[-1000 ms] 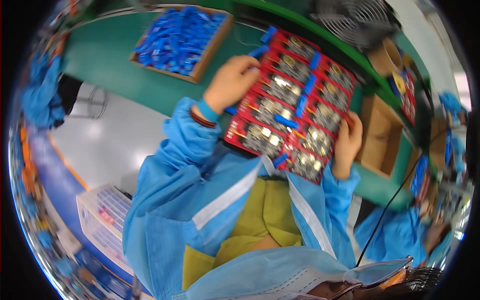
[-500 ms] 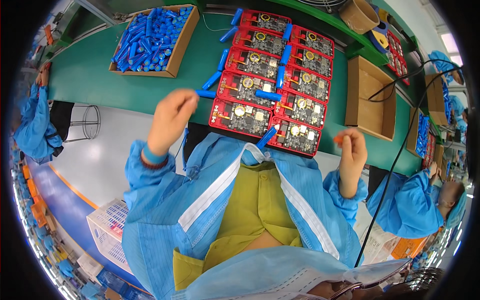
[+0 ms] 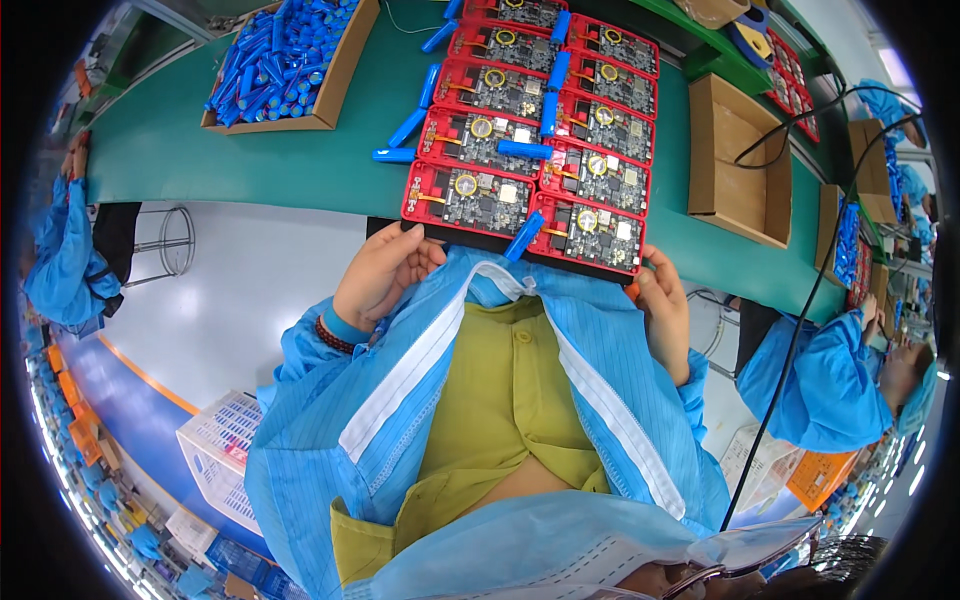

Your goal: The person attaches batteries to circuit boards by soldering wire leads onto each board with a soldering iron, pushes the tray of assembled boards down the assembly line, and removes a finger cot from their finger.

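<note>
Two columns of red cases [image 3: 473,198] with exposed circuit boards lie close together at the bench's near edge. A dark tray [image 3: 470,236] shows beneath the nearest ones. At its near left corner, my left hand [image 3: 385,278] has the thumb on the edge and the fingers curled below. My right hand [image 3: 662,308] is closed by the near right corner, thumb and index finger at the edge. A small orange thing [image 3: 632,290] shows partly beside those fingers; its kind is unclear. Blue cylindrical batteries [image 3: 524,236] lie across and beside several cases.
A cardboard box [image 3: 330,95] heaped with blue batteries stands at the far left of the green bench [image 3: 250,170]. An open cardboard box [image 3: 705,200] stands right of the cases. A black cable [image 3: 800,330] hangs at the right. Co-workers in blue sit on both sides.
My left hand has come down and right to the tray's near left corner. My right hand has moved left to its near right corner. The bench sits higher in view.
</note>
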Demonstrator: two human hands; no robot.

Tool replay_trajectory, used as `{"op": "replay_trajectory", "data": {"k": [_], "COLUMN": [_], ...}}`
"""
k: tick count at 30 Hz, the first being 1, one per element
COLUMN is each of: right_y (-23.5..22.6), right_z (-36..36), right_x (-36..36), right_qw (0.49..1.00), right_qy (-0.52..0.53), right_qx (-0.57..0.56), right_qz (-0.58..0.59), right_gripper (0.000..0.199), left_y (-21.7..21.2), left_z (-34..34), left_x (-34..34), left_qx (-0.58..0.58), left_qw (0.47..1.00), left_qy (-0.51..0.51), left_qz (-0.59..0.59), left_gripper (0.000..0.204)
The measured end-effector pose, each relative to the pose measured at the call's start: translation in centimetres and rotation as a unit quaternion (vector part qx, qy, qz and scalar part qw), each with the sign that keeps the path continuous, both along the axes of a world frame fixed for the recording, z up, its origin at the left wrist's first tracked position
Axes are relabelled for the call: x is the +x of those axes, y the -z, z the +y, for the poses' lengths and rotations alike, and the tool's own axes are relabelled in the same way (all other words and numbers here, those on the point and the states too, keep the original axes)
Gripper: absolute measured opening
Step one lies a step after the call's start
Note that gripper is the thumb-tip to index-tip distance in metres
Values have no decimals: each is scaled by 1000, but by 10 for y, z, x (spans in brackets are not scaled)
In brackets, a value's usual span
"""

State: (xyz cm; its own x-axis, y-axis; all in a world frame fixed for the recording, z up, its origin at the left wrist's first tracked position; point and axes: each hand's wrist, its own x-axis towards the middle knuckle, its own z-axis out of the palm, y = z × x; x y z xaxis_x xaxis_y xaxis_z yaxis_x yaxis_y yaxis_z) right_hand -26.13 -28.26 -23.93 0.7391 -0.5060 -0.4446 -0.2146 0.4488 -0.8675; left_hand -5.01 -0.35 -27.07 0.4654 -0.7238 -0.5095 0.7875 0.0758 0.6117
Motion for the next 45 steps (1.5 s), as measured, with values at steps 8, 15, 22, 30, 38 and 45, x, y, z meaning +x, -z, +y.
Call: {"op": "replay_trajectory", "data": {"k": [8, 15, 22, 30, 38, 45], "right_y": [-10, -11, -13, -17, -17, -11], "right_z": [-5, -3, -8, -13, -38, -32], "right_x": [13, 23, 33, 51, 69, 113], "right_qw": [988, 994, 985, 989, 989, 984], "right_qy": [-92, -98, -43, -49, -40, -9], "right_qx": [88, 34, 124, 102, 97, 125], "right_qz": [-86, -40, -111, -96, -103, -125], "right_gripper": [57, 62, 64, 61, 38, 30], "left_y": [-14, -14, -24, -38, -38, -17], "left_z": [-8, -15, -29, -49, -79, -119], "left_x": [15, 8, 15, 44, 80, 135], "left_qx": [-6, 2, 8, 5, -30, -70], "left_qw": [997, 999, 997, 996, 994, 996], "left_qy": [71, 48, 61, 59, 73, -4], "left_qz": [-31, -24, -51, -67, -73, -60], "left_gripper": [27, 34, 33, 32, 36, 30]}}
